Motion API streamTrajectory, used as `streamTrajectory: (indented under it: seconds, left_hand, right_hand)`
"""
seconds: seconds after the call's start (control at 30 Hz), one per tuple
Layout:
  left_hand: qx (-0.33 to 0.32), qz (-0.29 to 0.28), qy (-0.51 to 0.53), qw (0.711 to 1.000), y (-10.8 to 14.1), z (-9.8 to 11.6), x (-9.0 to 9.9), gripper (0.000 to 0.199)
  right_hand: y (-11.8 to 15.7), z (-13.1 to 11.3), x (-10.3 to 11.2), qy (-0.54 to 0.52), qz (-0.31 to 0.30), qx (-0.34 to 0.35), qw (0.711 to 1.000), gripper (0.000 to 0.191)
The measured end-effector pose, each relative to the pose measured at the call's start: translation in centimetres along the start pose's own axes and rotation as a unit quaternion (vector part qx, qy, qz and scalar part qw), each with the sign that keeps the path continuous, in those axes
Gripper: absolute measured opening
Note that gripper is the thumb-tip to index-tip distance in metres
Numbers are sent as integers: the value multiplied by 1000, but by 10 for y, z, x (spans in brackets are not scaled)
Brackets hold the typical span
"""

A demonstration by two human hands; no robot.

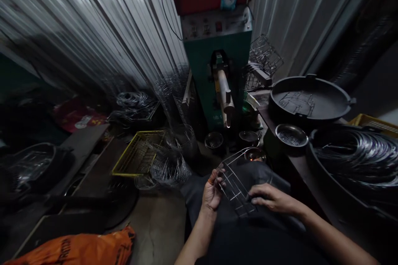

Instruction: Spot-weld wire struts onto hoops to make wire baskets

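Observation:
Above my lap, a wire frame [234, 180] of thin metal rods is tilted between my two hands. My left hand [213, 188] has its fingers closed around the frame's left edge. On the opposite side my right hand [270, 197] is closed with fingertips at the frame's right edge; what exactly it pinches is hard to see. Past the frame stands a green machine [199, 74] with a metal arm [224, 95] pointing toward me. A small metal bowl [255, 154] with an orange glint sits just behind the frame's far end.
At right are a round black pan [326, 99] with a wire piece, a steel bowl [291, 136] of small rods, and wire rings [373, 153] in a basin. To the left lie a yellow basket [127, 153], wire baskets [170, 169] and an orange bag [83, 248].

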State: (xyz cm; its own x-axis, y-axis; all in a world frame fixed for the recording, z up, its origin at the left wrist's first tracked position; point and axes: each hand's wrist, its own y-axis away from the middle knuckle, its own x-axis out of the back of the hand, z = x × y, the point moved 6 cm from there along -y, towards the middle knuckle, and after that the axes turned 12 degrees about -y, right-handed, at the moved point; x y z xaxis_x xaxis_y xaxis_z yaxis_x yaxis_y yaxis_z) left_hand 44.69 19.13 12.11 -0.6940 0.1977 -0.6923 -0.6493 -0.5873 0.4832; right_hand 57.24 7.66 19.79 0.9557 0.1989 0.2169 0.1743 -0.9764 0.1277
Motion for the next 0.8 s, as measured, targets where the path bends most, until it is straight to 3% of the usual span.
streamTrajectory:
  seconds: [0.1,0.23,0.3,0.4,0.47,0.53,0.63,0.73,0.8]
  left_hand:
    - [-3,0,-17,1000,11,0,8,32]
    - [-101,-18,-128,986,34,9,17,50]
    - [-151,-30,-239,959,50,8,17,50]
    - [-174,-85,-423,885,67,-8,10,54]
    - [-186,-90,-475,855,72,-18,8,44]
    - [-197,-65,-461,863,70,-23,10,31]
    - [-208,-13,-363,908,59,-24,14,30]
    - [-225,33,-240,944,47,-16,13,38]
    - [-229,32,-183,955,39,-13,6,40]
  right_hand:
    - [-9,-14,-3,11,23,1,1000,26]
    - [-48,-32,9,15,66,-28,997,21]
    - [-71,-38,9,4,52,-67,996,18]
    - [-104,-47,4,45,37,-85,995,13]
    - [-123,-54,1,97,40,-86,991,14]
    - [-135,-63,-1,143,40,-90,985,15]
    - [-132,-92,10,210,79,-35,974,12]
    - [-96,-120,37,242,187,70,949,24]
    - [-64,-117,59,204,249,105,941,24]
